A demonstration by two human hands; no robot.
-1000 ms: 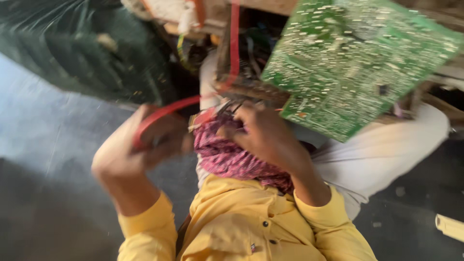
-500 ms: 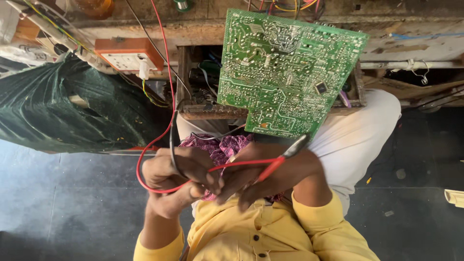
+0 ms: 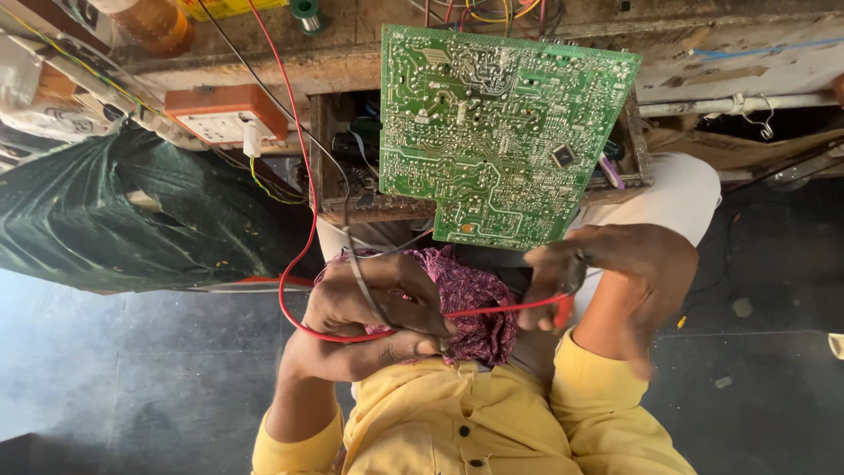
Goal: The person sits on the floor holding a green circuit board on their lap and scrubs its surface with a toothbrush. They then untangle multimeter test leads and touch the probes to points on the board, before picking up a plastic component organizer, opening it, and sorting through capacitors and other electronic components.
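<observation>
Gripping the red test lead (image 3: 492, 310) in both hands right now: left hand (image 3: 374, 317) curled shut around the looped wire at about 8 o'clock, right hand (image 3: 615, 277) pinching the red probe end at 4 o'clock, fingers narrow. Probably best keeping that slack loop off the lap and steadying the probe tip before touching solder pads. Sitting just past the hands at 12 o'clock: one green circuit board (image 3: 501, 132), solder side up, leaning on the table (image 3: 721, 53). Counting up: two hands, one red lead, one black lead (image 3: 356, 264), one board, one orange socket box (image 3: 224, 114) at 10 o'clock.
</observation>
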